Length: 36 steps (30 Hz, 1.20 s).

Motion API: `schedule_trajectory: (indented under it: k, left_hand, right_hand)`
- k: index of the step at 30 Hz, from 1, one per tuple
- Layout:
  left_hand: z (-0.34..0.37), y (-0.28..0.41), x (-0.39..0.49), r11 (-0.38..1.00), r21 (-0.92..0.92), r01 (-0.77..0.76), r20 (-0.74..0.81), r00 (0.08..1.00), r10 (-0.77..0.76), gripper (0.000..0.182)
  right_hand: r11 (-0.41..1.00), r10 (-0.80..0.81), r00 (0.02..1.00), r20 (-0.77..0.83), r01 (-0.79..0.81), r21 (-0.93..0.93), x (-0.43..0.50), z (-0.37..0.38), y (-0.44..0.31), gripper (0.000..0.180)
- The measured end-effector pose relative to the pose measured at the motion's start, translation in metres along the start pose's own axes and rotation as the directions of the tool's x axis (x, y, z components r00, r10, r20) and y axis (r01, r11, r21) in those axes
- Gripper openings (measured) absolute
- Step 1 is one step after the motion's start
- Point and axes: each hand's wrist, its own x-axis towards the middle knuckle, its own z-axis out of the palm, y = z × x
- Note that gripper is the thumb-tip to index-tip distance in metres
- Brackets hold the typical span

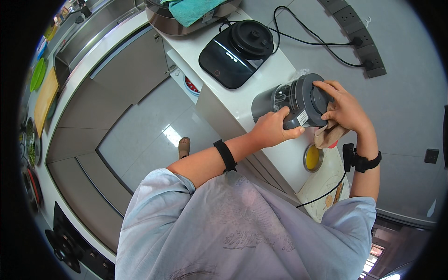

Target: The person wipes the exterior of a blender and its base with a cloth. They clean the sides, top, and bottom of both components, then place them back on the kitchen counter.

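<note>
A blender jar (263, 102) with a grey body and a clear section lies tilted over the white countertop. My left hand (274, 130) grips it by the dark handle (293, 120), which bears a white label. At the lid end, my right hand (346, 105) spreads its fingers over the round grey lid (319, 101). A brown cloth (327, 137) is bunched under that hand's thumb and palm, against the lid's edge. Farther along the counter stands the black blender base (227, 64), apart from the jar, with a lit strip on its face.
A metal bowl of yellow liquid (312, 158) sits near a patterned board (320, 189). Black cables run to a wall socket strip (362, 38). An appliance with a teal cloth (190, 10) stands at the back. A drawer (185, 78) is partly pulled out. Across the floor are a sink (94, 33) and hob (82, 248).
</note>
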Motion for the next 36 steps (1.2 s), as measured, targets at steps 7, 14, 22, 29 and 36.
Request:
schedule_trajectory:
  k: [7, 14, 22, 29, 36]
  left_hand:
    - [-0.001, 0.001, 0.0, 1.0, -0.016, -0.005, 0.0, 1.0, 0.005, 0.06]
    - [0.0, -0.001, 0.001, 0.999, -0.022, -0.037, -0.025, 0.999, 0.037, 0.057]
    - [0.003, -0.007, 0.002, 0.995, -0.049, -0.09, -0.052, 0.995, 0.088, 0.052]
    - [0.002, -0.009, 0.004, 0.992, -0.054, -0.11, -0.046, 0.993, 0.108, 0.05]
    - [0.001, -0.009, 0.004, 0.994, -0.052, -0.093, -0.007, 0.996, 0.093, 0.049]
  right_hand:
    - [0.969, 0.068, 0.996, -0.056, -0.079, -0.232, 0.005, -0.005, -0.007, 0.082]
    - [0.983, 0.053, 0.997, -0.059, -0.063, -0.175, 0.004, -0.002, 0.0, 0.084]
    - [0.989, -0.086, 0.994, 0.063, 0.093, -0.118, -0.004, -0.005, 0.005, 0.079]
    - [0.934, -0.348, 0.937, -0.009, 0.346, -0.086, -0.007, -0.005, 0.013, 0.061]
    - [0.981, 0.13, 0.961, -0.245, -0.162, -0.112, -0.016, 0.024, 0.01, 0.083]
